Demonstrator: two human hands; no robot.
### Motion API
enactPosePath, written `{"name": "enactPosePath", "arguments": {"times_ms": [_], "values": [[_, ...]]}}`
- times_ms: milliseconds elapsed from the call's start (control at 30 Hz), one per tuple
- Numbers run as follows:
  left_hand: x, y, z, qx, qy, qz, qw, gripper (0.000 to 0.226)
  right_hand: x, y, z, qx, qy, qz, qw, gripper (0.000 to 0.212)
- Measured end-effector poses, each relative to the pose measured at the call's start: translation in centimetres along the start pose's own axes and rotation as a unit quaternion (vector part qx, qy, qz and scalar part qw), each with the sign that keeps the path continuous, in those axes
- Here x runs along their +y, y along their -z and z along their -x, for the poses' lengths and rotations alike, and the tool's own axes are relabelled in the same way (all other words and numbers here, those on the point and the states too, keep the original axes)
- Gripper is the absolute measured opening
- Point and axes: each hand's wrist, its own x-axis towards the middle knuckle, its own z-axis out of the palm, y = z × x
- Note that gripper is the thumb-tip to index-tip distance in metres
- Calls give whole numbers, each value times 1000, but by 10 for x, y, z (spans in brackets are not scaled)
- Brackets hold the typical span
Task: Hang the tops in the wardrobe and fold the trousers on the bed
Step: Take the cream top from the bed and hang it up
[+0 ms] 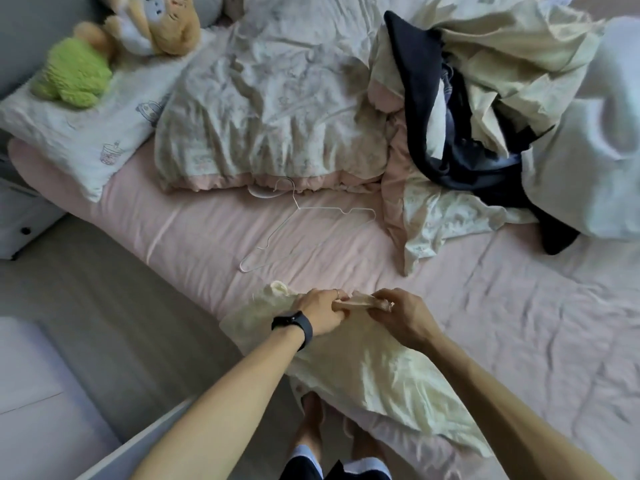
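While my left hand (pixel 320 311) and right hand (pixel 398 315) each pinch the bunched neck edge of the pale yellow top (pixel 374 372), close together, the garment lies draped over the near edge of the bed (pixel 519 323), with its lower part hanging toward the floor. Assessment: thin, light, limp, creased cloth that will sag wherever unsupported but is unlikely to slip from a pinch. Recommended hold: the shoulders, either side of the neck opening. White wire hanger (pixel 308 223) lies just beyond, untouched.

The pink-sheeted bed (pixel 519 323) carries a white hanger (pixel 322 209), a duvet (pixel 270 109), a pillow (pixel 86 133) and heaped clothes (pixel 485 81).
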Motion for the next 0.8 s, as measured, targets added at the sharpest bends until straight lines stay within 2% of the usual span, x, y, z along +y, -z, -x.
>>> {"name": "enactPosePath", "arguments": {"times_ms": [67, 267, 333, 400, 467, 567, 667, 800], "values": [[13, 22, 30, 18, -7, -2, 1000, 22, -15, 24, 23, 35, 26, 3, 999, 19], [62, 80, 128, 85, -44, 67, 993, 16, -71, 87, 74, 115, 154, 20, 981, 19], [78, 102, 159, 121, -48, 94, 987, 21, -95, 111, 84, 149, 210, 31, 966, 16], [92, 125, 194, 143, -51, 166, 974, 26, -119, 132, 95, 201, 262, 54, 942, 17], [101, 143, 221, 160, -64, 215, 961, 22, -142, 149, 103, 247, 294, 77, 920, 18], [118, 159, 264, 208, -79, 240, 945, 15, -178, 169, 125, 243, 321, 48, 914, 15], [134, 174, 297, 239, -96, 265, 929, 13, -208, 185, 140, 226, 355, -28, 907, 15], [150, 196, 334, 337, -99, 190, 917, 27, -240, 204, 158, 104, 377, -152, 908, 30]]}}
